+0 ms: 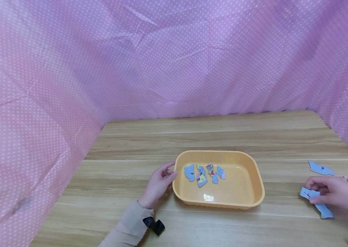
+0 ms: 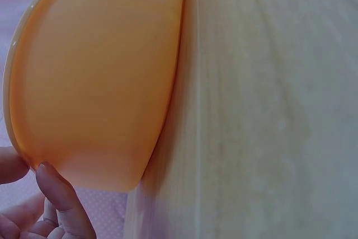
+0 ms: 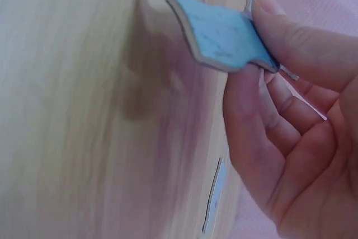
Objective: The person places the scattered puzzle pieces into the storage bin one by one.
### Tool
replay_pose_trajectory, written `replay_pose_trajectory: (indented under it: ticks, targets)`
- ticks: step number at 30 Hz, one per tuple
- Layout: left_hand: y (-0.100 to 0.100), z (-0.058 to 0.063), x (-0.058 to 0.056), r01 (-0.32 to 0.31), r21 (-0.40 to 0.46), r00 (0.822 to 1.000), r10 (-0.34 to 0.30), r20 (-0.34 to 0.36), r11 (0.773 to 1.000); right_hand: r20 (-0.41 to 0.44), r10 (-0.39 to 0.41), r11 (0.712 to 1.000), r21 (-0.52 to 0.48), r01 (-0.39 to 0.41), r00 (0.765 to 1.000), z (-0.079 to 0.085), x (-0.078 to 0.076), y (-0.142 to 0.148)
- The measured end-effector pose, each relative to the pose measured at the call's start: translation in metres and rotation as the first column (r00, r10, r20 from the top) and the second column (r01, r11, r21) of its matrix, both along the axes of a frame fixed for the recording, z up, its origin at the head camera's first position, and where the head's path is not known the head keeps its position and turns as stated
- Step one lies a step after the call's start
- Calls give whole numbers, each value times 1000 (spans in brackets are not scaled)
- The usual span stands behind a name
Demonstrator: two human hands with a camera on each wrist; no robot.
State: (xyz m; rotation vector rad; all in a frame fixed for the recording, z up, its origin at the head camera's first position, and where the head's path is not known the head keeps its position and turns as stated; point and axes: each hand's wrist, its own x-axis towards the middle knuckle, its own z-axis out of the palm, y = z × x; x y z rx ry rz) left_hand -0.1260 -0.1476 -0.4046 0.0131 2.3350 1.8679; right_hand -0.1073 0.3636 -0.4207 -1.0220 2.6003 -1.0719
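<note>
An orange-yellow plastic tray (image 1: 238,202) stands on the table, with several blue cardboard puzzle pieces (image 1: 189,172) lying inside. My left hand (image 1: 158,183) pinches the tray's left rim between thumb and forefinger, as the left wrist view also shows. At the far right, my right hand (image 1: 331,193) holds a light blue puzzle piece (image 3: 221,34) between thumb and fingers, above the table. Blue also shows below the thumb (image 1: 323,211); whether it belongs to a second held piece, I cannot tell. Beyond this hand lies another blue puzzle piece (image 1: 321,168).
A partly hidden colourful piece (image 1: 346,179) lies behind the right hand. The wood-grain table (image 1: 124,144) is bounded by a pink dotted cloth (image 1: 167,68) at the back and sides. Black straps (image 1: 153,224) sit at the wrists.
</note>
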Motion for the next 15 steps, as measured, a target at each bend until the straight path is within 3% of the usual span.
replay_pose_trajectory:
  ticks: [15]
  targets:
    - [1, 3, 2, -1, -7, 1000, 1, 8, 1000, -77, -203, 975, 75, 209, 976, 8, -2, -39]
